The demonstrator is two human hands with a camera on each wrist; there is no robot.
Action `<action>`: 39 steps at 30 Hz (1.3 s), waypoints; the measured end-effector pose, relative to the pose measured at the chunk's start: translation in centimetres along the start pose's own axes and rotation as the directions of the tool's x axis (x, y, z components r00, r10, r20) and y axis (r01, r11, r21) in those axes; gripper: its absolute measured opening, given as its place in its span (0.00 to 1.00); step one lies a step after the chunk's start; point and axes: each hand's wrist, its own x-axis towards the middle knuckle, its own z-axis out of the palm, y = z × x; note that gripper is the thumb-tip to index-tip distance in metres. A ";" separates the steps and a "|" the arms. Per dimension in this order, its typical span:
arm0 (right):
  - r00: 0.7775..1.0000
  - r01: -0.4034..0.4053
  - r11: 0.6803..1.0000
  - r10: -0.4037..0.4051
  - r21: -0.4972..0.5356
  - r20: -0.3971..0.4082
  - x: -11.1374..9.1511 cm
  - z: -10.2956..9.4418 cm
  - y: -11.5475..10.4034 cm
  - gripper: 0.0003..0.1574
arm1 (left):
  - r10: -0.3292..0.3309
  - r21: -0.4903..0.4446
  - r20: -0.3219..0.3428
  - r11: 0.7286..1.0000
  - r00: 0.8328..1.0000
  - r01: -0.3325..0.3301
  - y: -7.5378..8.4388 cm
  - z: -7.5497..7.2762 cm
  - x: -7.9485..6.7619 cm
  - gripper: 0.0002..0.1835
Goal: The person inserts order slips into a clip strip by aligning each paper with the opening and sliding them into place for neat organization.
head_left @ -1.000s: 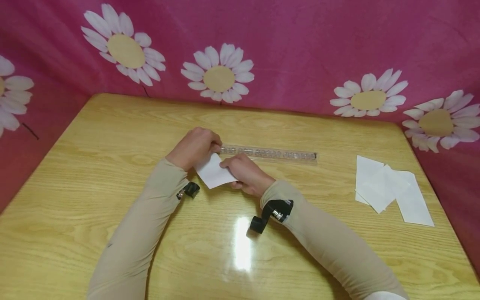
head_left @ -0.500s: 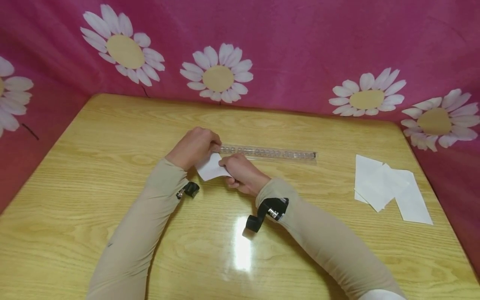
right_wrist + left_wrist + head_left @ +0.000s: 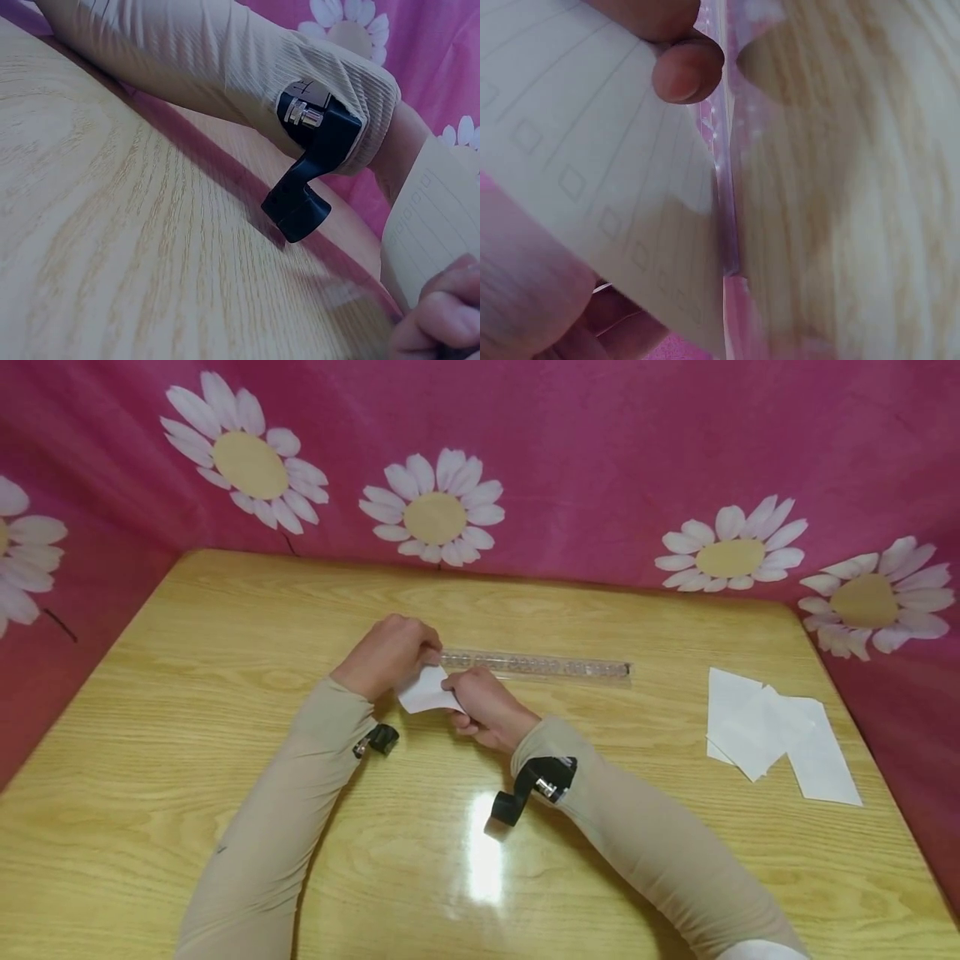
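A white sheet of paper (image 3: 429, 692) with ruled lines and small printed boxes is held between both hands. My right hand (image 3: 491, 706) pinches its right side, thumb on top and fingers curled beneath. At the far corner, my left hand (image 3: 390, 656) has curled fingers on the sheet, right at the end of a long clear plastic strip (image 3: 536, 664) with a row of round shapes along it. In the left wrist view, a left fingertip (image 3: 686, 75) lies over the paper (image 3: 562, 127), whose edge runs along the strip. The strip's left end is hidden by the left hand.
Several white sheets (image 3: 753, 731) lie overlapping at the right of the wooden table (image 3: 262, 585). Pink cloth (image 3: 570, 468) with daisies hangs behind the table. A black camera mount (image 3: 551, 781) is on the right wrist, another (image 3: 384, 739) on the left.
The sheet's near corner has lifted and moved away from me, so less of its face shows. My right hand has shifted slightly left, while the left hand stays nearly still.
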 end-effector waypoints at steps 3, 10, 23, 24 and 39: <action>1.000 0.009 1.000 -0.009 0.010 -0.013 -0.1 -0.1 0.1 0.19 | 0.010 0.007 -0.005 1.000 1.000 -0.010 0.0 0.1 0.0 0.09; 0.999 0.022 0.999 -0.021 0.034 -0.025 -0.3 -0.4 0.3 0.19 | 0.018 0.008 -0.007 1.000 1.000 -0.018 -0.1 0.1 0.1 0.09; 0.999 0.008 0.999 -0.006 0.034 -0.046 -0.8 -1.3 0.4 0.21 | 0.021 0.000 -0.002 1.000 1.000 -0.021 0.0 0.0 0.1 0.08; 0.999 0.006 0.999 -0.005 0.033 -0.047 -0.8 -1.3 0.4 0.21 | 0.020 0.000 -0.002 1.000 1.000 -0.020 -0.1 0.0 0.1 0.08; 1.000 0.009 0.999 -0.009 -0.031 -0.013 -0.8 -1.7 0.4 0.24 | 0.001 0.005 -0.001 1.000 1.000 -0.001 0.0 0.1 0.1 0.09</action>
